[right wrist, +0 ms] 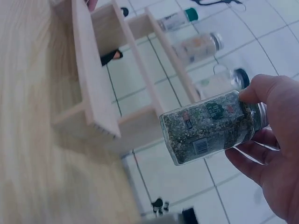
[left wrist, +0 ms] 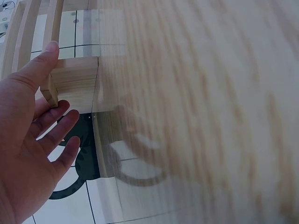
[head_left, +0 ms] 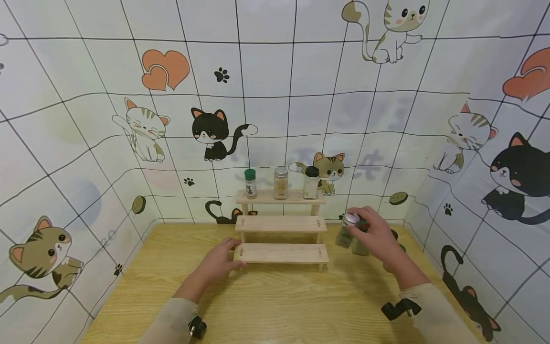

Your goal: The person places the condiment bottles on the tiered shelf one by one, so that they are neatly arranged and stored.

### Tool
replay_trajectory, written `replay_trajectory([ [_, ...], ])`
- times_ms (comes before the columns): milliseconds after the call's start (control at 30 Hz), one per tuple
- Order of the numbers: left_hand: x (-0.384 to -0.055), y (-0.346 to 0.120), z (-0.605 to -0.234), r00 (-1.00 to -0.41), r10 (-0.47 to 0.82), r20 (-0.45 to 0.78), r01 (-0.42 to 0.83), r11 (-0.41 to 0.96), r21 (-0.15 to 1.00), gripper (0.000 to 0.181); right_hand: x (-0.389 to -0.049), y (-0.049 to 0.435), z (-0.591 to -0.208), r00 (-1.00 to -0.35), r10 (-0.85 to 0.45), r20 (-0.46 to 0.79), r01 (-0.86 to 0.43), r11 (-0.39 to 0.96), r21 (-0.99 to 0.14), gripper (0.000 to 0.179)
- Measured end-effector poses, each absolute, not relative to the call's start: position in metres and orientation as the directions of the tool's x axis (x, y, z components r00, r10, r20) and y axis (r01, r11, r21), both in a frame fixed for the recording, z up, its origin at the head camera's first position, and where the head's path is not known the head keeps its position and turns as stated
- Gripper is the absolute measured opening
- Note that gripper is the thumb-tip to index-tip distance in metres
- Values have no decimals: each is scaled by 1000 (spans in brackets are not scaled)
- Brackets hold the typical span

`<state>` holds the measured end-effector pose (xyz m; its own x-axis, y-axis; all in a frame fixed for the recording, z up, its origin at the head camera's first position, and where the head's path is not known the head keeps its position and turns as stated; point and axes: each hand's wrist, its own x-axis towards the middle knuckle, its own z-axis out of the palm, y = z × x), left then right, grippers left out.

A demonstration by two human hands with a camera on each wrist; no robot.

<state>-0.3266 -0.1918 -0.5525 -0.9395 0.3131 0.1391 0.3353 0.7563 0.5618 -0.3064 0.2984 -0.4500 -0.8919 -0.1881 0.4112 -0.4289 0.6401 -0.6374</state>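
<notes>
One herb jar hangs by its top in our pinching right hand, maybe so its bottom is free, while our left hand nips the wooden rack between our hands, perhaps to steady it.

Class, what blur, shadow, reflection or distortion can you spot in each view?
Head: wall lines curve, soft shadows lie on the table; left wrist: the near grain is blurred, the black cat faintly mirrored; right wrist: the held jar is fairly sharp, the shelf hazier.
</notes>
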Motion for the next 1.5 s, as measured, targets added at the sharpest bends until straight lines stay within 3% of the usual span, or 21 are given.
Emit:
replay_trajectory([
  [267,-325,-194,-554,-937,319,138,339,749,569,76,-327,264,-438,-847,-271,458,-526,554,-645,42],
  [833,-324,-196,-555,-943,306,133,325,749,577,78,-367,186,-423,-812,-364,455,-579,412,-703,41],
  [1500,-331,-195,-552,-919,367,147,392,801,453,80,-394,85,-423,-783,-442,438,-600,350,-719,45],
])
